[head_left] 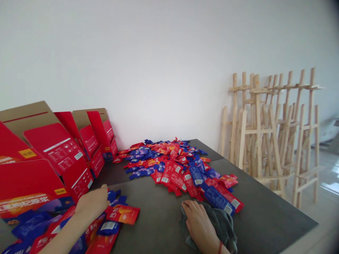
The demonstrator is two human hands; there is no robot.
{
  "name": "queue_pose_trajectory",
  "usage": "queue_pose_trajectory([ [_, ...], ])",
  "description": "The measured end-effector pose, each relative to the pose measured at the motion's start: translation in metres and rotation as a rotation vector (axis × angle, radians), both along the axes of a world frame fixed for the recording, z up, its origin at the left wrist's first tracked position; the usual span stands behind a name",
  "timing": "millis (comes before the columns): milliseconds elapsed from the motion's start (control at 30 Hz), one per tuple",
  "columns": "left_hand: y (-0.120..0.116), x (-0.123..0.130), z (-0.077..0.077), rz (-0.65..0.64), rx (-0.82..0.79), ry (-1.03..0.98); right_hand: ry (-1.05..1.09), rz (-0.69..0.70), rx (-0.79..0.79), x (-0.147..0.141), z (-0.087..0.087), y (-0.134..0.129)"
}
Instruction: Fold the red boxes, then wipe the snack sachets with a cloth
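My right hand (197,224) presses a dark grey-green cloth (224,222) onto the table, its fingers curled over the cloth's left part. My left hand (94,201) is at the lower left, just above a heap of red and blue pouches (106,227) in front of red cartons. Its fingers point away and down, mostly hidden behind the back of the hand, so what they hold, if anything, does not show. A red-orange pouch (124,214) lies just right of this hand. Beyond the cloth, a blue pouch (218,199) lies close to my right hand.
A large pile of red and blue pouches (169,165) spreads over the far part of the dark table (153,218). Open red cartons (60,151) stand in a row along the left. Wooden easels (258,134) lean near the white wall, beyond the table's right edge.
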State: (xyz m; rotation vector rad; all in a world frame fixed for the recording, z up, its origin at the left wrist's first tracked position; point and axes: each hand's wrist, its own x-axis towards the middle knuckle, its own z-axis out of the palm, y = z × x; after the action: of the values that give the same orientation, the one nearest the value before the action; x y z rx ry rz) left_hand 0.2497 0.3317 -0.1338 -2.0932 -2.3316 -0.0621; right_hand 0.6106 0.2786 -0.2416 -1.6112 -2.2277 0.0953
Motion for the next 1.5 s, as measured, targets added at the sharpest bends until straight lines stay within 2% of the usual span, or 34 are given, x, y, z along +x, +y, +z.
queue_pose_trajectory([
  [67,0.005,0.034,-0.005,-0.019,0.108,0.134,0.014,0.002,0.001,-0.001,0.0,0.0],
  [167,0.019,0.106,-0.029,-0.304,0.162,0.019,0.04,0.001,-0.006,0.0,-0.001,0.001],
  [200,0.026,0.129,-0.039,-0.354,0.162,-0.003,0.051,0.0,-0.009,0.0,-0.002,0.001],
  [300,0.048,0.185,-0.064,-0.359,0.19,-0.024,0.081,-0.005,-0.008,0.002,-0.003,0.001],
  [400,0.058,0.209,-0.076,-0.323,0.205,-0.022,0.106,-0.003,-0.011,0.003,-0.003,0.002],
  [500,0.046,0.21,-0.081,-0.333,0.214,-0.004,0.122,0.002,-0.013,0.003,-0.004,0.001],
  [667,-0.017,0.2,-0.085,-0.386,0.168,0.066,0.128,0.005,-0.016,0.002,-0.005,0.0],
  [767,-0.053,0.199,-0.078,-0.396,0.065,0.07,0.129,0.01,-0.023,0.001,-0.003,0.0],
  [833,-0.064,0.197,-0.07,-0.434,-0.018,-0.004,0.129,0.017,-0.028,0.001,-0.002,0.0],
  [933,-0.057,0.186,-0.058,-0.522,-0.069,-0.223,0.134,0.019,-0.034,0.0,0.0,0.0],
  [1033,-0.03,0.172,-0.057,-0.535,-0.092,-0.355,0.142,0.015,-0.036,0.0,0.001,0.001],
  [1167,0.003,0.165,-0.065,-0.468,-0.216,-0.52,0.153,0.055,-0.056,0.001,0.005,0.0],
  [1267,0.018,0.168,-0.067,-0.388,-0.258,-0.638,0.179,0.088,-0.096,0.003,0.01,-0.002],
  [1367,0.024,0.163,-0.067,-0.308,-0.33,-0.711,0.194,0.093,-0.133,0.009,0.015,-0.009],
  [1500,0.019,0.132,-0.06,-0.232,-0.406,-0.827,0.157,0.027,-0.172,0.029,0.017,-0.02],
])
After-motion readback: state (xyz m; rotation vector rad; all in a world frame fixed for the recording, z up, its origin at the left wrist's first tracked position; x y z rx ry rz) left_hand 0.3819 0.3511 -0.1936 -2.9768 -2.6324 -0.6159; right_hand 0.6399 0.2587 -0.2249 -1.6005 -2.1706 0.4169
